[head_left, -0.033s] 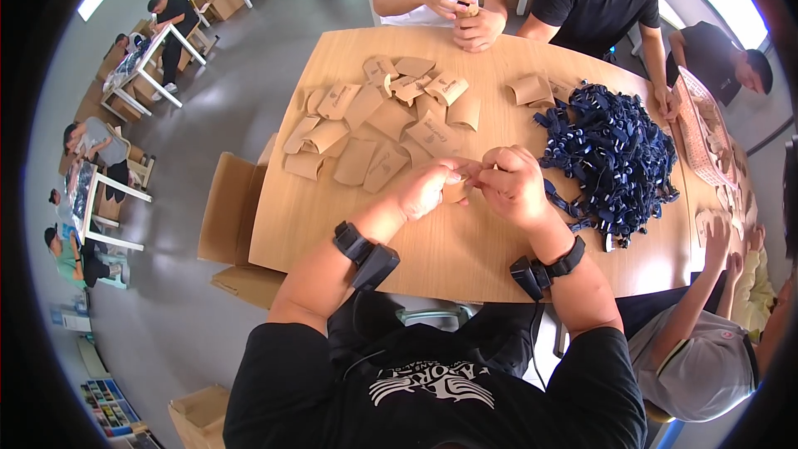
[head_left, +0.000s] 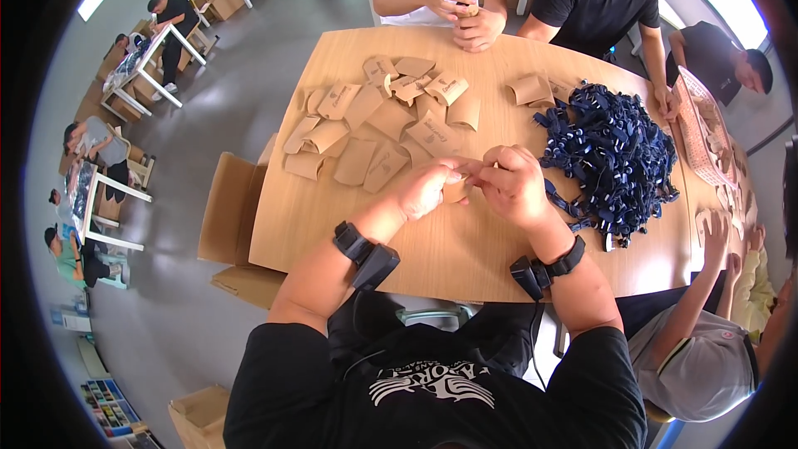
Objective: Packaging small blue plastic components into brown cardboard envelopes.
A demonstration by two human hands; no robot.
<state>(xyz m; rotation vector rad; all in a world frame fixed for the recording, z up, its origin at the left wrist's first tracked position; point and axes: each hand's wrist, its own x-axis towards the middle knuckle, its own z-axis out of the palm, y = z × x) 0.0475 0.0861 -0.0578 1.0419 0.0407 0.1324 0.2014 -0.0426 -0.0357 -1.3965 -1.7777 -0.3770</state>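
Note:
Over the middle of the wooden table point(head_left: 465, 254), my two hands meet at the fingertips. My left hand point(head_left: 426, 186) is closed on a small brown kraft pillow box point(head_left: 454, 192), most of it hidden by the fingers. Against its right end, my right hand point(head_left: 513, 185) is closed in a pinch; whatever lies between those fingertips is too small and covered to make out. Just beyond my left hand lies a loose pile of kraft pillow boxes point(head_left: 391, 119). To the right of my right hand is a heap of dark blue straps with small pale fittings point(head_left: 619, 162).
A few more kraft boxes point(head_left: 530, 90) lie behind the strap heap. At the table's right side stands a pink basket point(head_left: 703, 129). Co-workers sit across the table and on the right. An open cardboard box point(head_left: 229, 208) stands by the left edge.

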